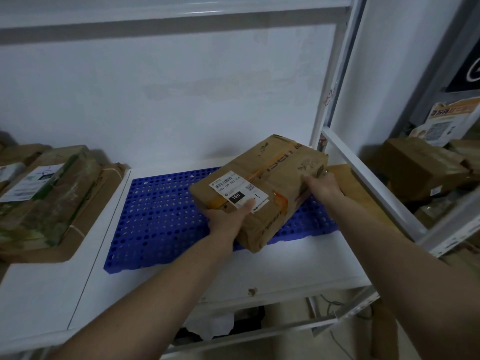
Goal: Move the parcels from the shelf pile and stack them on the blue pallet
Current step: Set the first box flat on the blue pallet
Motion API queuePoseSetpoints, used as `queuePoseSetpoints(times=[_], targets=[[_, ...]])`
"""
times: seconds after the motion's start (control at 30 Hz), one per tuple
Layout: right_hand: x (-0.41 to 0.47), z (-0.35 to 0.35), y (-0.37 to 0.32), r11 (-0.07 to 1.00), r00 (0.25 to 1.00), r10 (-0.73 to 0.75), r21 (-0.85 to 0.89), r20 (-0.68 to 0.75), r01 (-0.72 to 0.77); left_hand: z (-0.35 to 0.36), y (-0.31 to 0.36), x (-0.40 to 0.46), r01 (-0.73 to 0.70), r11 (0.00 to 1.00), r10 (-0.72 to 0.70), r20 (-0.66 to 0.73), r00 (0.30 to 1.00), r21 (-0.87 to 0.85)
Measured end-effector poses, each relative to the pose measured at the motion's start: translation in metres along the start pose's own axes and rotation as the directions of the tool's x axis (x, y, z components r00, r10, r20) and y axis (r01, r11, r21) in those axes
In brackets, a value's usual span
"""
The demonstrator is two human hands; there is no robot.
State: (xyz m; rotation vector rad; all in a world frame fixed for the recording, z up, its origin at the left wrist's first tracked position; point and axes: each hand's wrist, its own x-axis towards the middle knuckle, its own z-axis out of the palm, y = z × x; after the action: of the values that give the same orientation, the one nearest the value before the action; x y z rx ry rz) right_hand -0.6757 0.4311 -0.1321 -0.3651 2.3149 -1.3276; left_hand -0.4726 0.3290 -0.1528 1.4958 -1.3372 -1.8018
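Now: parcel held over the blue pallet

Nearest, the left hand [228, 219] grips the brown parcel [262, 188] at its near corner, thumb on the white label [238, 189]. The right hand [323, 184] clasps its right edge. Under it lies the blue pallet [161, 216] on the white shelf [46, 294]. Farther left sit wrapped parcels [49, 193]; more boxes [420, 167] lie on the right.

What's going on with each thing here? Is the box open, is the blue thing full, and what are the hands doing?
Cardboard parcel: taped shut, labelled, tilted over the pallet.
Blue pallet: flat on the white shelf, otherwise bare.
Left hand: grips the parcel's near corner.
Right hand: holds its far side.
Left-side parcels: stacked, wrapped.
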Motion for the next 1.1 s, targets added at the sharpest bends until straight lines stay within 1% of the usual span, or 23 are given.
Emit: queuePoseSetpoints(times=[0.1, 0.13, 0.2, 0.23, 0.27, 0.33, 0.4, 0.43, 0.47, 0.53, 0.57, 0.6, 0.63, 0.7, 0.77, 0.87, 0.93, 1.0, 1.1], targets=[[0.006, 0.004, -0.003, 0.999, 1.0, -0.02, 0.05, 0.016, 0.019, 0.0, 0.001, 0.0, -0.035, 0.994, 0.027, 0.076, 0.997, 0.102], [0.009, 0.006, -0.003, 0.999, 1.0, -0.024, 0.043, 0.009, 0.023, -0.004, 0.007, 0.004, -0.04, 0.992, 0.027, 0.101, 0.994, 0.123], [0.014, 0.01, -0.004, 0.999, 0.998, 0.011, -0.037, -0.065, -0.014, -0.018, 0.021, 0.015, -0.079, 0.982, 0.055, 0.144, 0.988, 0.17], [0.016, 0.011, -0.006, 0.995, 0.992, 0.036, -0.083, -0.118, -0.046, -0.025, 0.028, 0.022, -0.135, 0.971, 0.106, 0.153, 0.983, 0.199], [0.018, 0.011, -0.007, 0.992, 0.985, 0.051, -0.109, -0.162, -0.069, -0.031, 0.036, 0.028, -0.211, 0.951, 0.181, 0.149, 0.972, 0.226], [0.022, 0.007, -0.009, 0.992, 0.973, 0.057, -0.096, -0.225, -0.08, -0.038, 0.049, 0.038, -0.346, 0.893, 0.337, 0.084, 0.938, 0.289], [0.03, 0.001, -0.009, 0.996, 0.961, 0.041, -0.059, -0.275, -0.059, -0.037, 0.055, 0.042, -0.4, 0.86, 0.427, -0.016, 0.904, 0.317], [0.034, -0.003, -0.008, 0.997, 0.955, 0.04, -0.045, -0.293, -0.055, -0.033, 0.054, 0.043, -0.398, 0.861, 0.428, -0.03, 0.903, 0.316], [0.037, -0.006, -0.008, 0.998, 0.955, 0.046, -0.028, -0.293, -0.057, -0.028, 0.05, 0.042, -0.384, 0.863, 0.408, -0.004, 0.913, 0.329], [0.042, -0.011, -0.007, 0.998, 0.972, 0.062, 0.032, -0.228, -0.056, -0.02, 0.034, 0.037, -0.348, 0.836, 0.339, 0.099, 0.936, 0.425], [0.043, -0.012, -0.006, 0.996, 0.981, 0.065, 0.065, -0.182, -0.054, -0.019, 0.028, 0.037, -0.34, 0.819, 0.318, 0.127, 0.94, 0.461], [0.043, -0.013, -0.005, 0.994, 0.987, 0.065, 0.093, -0.146, -0.052, -0.021, 0.024, 0.04, -0.338, 0.821, 0.315, 0.13, 0.94, 0.46], [0.042, -0.012, -0.003, 0.992, 0.99, 0.063, 0.113, -0.126, -0.049, -0.025, 0.024, 0.044, -0.339, 0.836, 0.32, 0.118, 0.94, 0.432], [0.042, -0.011, 0.003, 0.992, 0.99, 0.057, 0.121, -0.13, -0.041, -0.035, 0.029, 0.057, -0.331, 0.864, 0.328, 0.074, 0.942, 0.379], [0.043, -0.01, 0.008, 0.989, 0.991, 0.077, 0.134, -0.108, -0.062, -0.043, 0.038, 0.07, -0.309, 0.886, 0.313, 0.048, 0.949, 0.345], [0.05, -0.009, 0.017, 0.97, 0.996, 0.092, 0.226, -0.013, -0.087, -0.045, 0.044, 0.087, -0.309, 0.91, 0.275, 0.153, 0.949, 0.276], [0.055, -0.012, 0.021, 0.966, 0.996, 0.084, 0.246, 0.007, -0.083, -0.038, 0.038, 0.095, -0.271, 0.94, 0.234, 0.189, 0.954, 0.207], [0.06, -0.015, 0.024, 0.968, 0.996, 0.084, 0.234, 0.039, -0.091, -0.028, 0.028, 0.102, -0.249, 0.951, 0.219, 0.166, 0.961, 0.184], [0.07, -0.018, 0.023, 0.967, 0.992, 0.095, 0.227, 0.087, -0.112, -0.014, 0.014, 0.109, -0.286, 0.939, 0.271, 0.101, 0.957, 0.193]])
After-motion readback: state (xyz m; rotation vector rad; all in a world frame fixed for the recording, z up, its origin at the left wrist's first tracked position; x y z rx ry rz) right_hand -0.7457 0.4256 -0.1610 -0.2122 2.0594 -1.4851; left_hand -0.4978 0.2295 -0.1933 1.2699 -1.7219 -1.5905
